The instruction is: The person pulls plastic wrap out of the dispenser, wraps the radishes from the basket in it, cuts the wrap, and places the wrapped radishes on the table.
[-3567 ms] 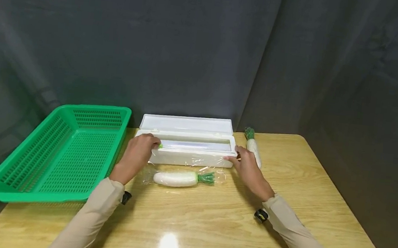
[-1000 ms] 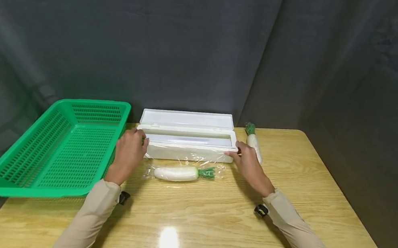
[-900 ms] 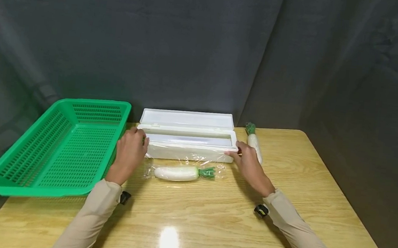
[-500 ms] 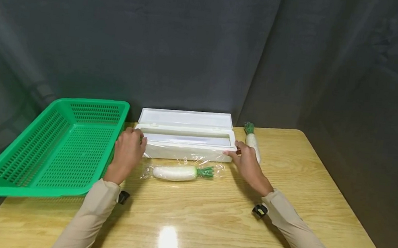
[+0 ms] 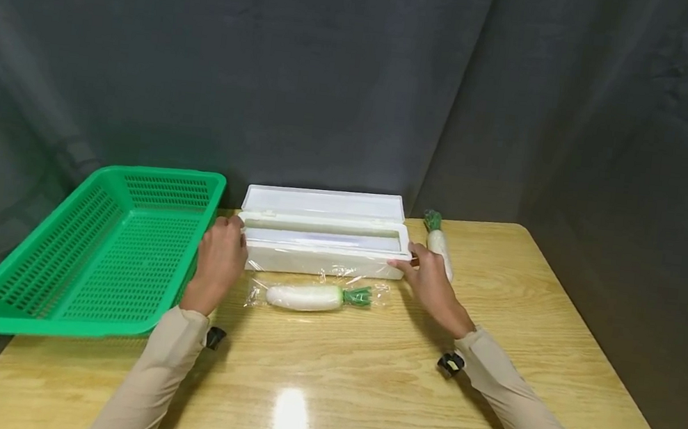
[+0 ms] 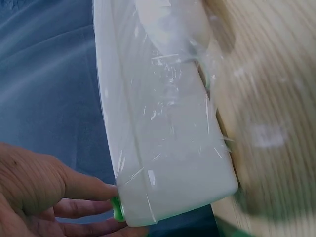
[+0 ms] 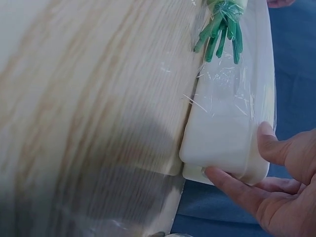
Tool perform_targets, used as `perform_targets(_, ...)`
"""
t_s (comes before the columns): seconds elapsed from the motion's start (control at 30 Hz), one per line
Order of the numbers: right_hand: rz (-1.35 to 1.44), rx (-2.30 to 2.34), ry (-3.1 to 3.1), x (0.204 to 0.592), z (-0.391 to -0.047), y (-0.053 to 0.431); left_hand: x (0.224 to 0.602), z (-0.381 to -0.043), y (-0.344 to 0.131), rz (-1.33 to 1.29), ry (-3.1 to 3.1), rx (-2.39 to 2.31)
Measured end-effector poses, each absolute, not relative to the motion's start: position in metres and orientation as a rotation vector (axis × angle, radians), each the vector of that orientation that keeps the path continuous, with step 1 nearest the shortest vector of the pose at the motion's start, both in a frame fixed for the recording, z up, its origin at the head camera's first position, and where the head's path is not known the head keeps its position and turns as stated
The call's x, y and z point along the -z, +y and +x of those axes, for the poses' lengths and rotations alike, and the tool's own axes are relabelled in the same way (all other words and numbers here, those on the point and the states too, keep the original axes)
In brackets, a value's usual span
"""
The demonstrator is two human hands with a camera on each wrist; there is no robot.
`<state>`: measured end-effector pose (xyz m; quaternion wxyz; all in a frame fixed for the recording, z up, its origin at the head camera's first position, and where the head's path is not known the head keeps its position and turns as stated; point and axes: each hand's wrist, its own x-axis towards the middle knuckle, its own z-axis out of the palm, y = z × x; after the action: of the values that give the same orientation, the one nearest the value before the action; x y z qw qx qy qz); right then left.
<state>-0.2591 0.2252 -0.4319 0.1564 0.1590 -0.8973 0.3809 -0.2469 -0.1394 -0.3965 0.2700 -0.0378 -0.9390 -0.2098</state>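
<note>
A white cling film dispenser point(image 5: 326, 263) lies at the back of the table, its lid point(image 5: 323, 204) raised and a film roll point(image 5: 322, 239) inside. My left hand point(image 5: 221, 257) is at the dispenser's left end; in the left wrist view its thumb and fingers pinch a small green slide cutter point(image 6: 117, 208) there. My right hand point(image 5: 433, 290) grips the right end, thumb on the front and fingers round the end. In front lies a white radish point(image 5: 305, 298) with green stems, under clear film point(image 6: 170, 94) that reaches from the dispenser's front edge.
A green slotted basket point(image 5: 126, 254) stands at the left, close to my left forearm. Another white radish point(image 5: 439, 249) with green stems lies just beyond my right hand. A dark curtain point(image 5: 345, 82) hangs behind the table point(image 5: 375, 399).
My left hand has slid leftward with the green slide cutter along the dispenser's front edge to its left end. My right hand keeps its grip on the right end.
</note>
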Motion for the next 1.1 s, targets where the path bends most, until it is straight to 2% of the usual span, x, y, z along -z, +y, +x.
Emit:
perform_targets(0.17, 0.362, -1.168, -2.604, 0.431, -0.259, 0.225, 0.396, -0.233, -0.128, -0.187, -2.459, 0.464)
perform_targets(0.43, 0.271, -1.263, -2.624, 0.426, -0.257, 0.224, 0.404, -0.205, -0.091, -0.694, -2.48, 0.43)
perform_targets(0.57, 0.258, -1.246, -2.631, 0.425, -0.256, 0.224, 0.415, -0.199, -0.08, -0.853, -2.576, 0.418)
perform_targets(0.73, 0.257, -1.239, -2.648, 0.424, -0.257, 0.222, 0.43, -0.195, -0.08, -0.928, -2.576, 0.358)
perform_targets(1.1, 0.235, -1.259, -2.709, 0.422, -0.254, 0.224, 0.435, -0.193, -0.081, -0.979, -2.54, 0.182)
